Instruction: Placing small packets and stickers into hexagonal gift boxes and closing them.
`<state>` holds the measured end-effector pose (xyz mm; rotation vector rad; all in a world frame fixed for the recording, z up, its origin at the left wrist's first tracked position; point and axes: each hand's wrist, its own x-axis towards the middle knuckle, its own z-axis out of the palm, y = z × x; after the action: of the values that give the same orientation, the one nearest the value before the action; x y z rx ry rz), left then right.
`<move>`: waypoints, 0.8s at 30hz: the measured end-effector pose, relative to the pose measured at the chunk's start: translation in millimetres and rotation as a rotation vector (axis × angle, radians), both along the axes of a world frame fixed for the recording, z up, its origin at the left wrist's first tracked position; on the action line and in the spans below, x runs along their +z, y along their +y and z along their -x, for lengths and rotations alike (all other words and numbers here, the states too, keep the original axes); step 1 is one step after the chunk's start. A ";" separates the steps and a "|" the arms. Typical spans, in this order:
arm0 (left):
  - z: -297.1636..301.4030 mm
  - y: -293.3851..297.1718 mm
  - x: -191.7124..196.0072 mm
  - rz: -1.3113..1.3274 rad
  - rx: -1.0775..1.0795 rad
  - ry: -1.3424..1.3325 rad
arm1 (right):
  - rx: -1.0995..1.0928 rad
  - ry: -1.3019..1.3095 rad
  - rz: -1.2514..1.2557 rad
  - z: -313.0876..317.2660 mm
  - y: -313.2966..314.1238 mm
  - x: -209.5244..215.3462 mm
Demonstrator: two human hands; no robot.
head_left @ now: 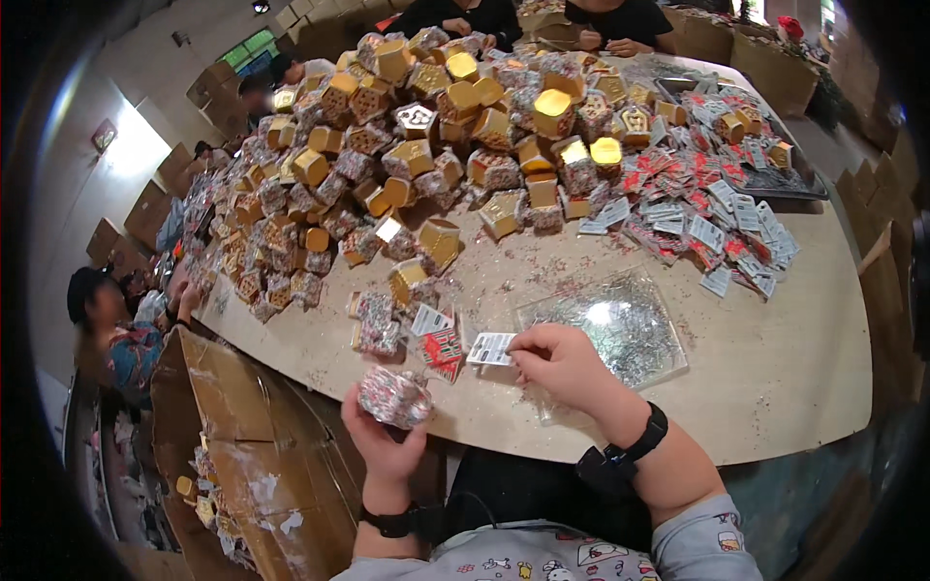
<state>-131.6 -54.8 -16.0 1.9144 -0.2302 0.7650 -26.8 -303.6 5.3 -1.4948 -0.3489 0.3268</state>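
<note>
My left hand [384, 451] is closed around a chunky ornament [395, 398] covered in silver, white and red glitter, just off the table's near edge. My right hand [570, 366] pinches a small white printed card [490, 350] by its right end, low over the table. Beside that card, a red and white card [442, 354] and another pale card [431, 321] lie on the tabletop. Loose glittery ornaments [376, 324] sit just beyond my left hand.
A large heap of gold-and-glitter ornaments [441, 247] covers the far and left table. Scattered cards [668, 208] lie at the right, near a dark tray [806, 184]. A clear flat tray [668, 363] with glitter is by my right hand. A cardboard box [247, 426] stands lower left. People sit around the table.
</note>
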 end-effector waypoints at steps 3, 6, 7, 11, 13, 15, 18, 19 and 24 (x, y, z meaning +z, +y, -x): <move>4.0 13.0 -36.6 0.049 -0.106 0.035 | -0.022 -0.196 0.104 -1.9 5.0 -15.3; -18.2 26.6 -39.1 -0.009 -0.158 0.078 | -0.046 -0.181 0.099 0.3 7.2 -12.6; -27.8 24.4 -35.5 -0.031 -0.108 0.068 | -0.062 -0.292 0.144 0.8 8.8 -11.5; -52.4 -2.0 -16.1 -0.121 -0.116 0.168 | -0.127 -0.658 0.291 0.3 7.5 -12.5; -51.6 -15.7 -10.5 -0.430 -0.028 0.079 | -0.104 -0.724 0.308 6.1 9.2 -10.2; -49.2 -21.0 -5.8 -0.597 0.032 -0.025 | -0.077 -0.742 0.344 8.4 10.5 -11.2; -53.2 -10.4 -24.7 -0.329 -0.043 0.132 | -0.051 -0.769 0.365 12.5 11.2 -10.9; -53.2 -8.3 -26.0 -0.359 -0.041 0.082 | -0.044 -0.782 0.366 13.9 12.0 -10.9; -52.9 -20.9 -12.2 -0.496 -0.031 0.030 | -0.020 -0.838 0.412 18.3 17.1 -15.2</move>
<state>-78.7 -75.7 -28.2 2.3796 -0.4640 0.7017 -45.1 -286.5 -9.9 -1.9960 -0.9716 -0.2889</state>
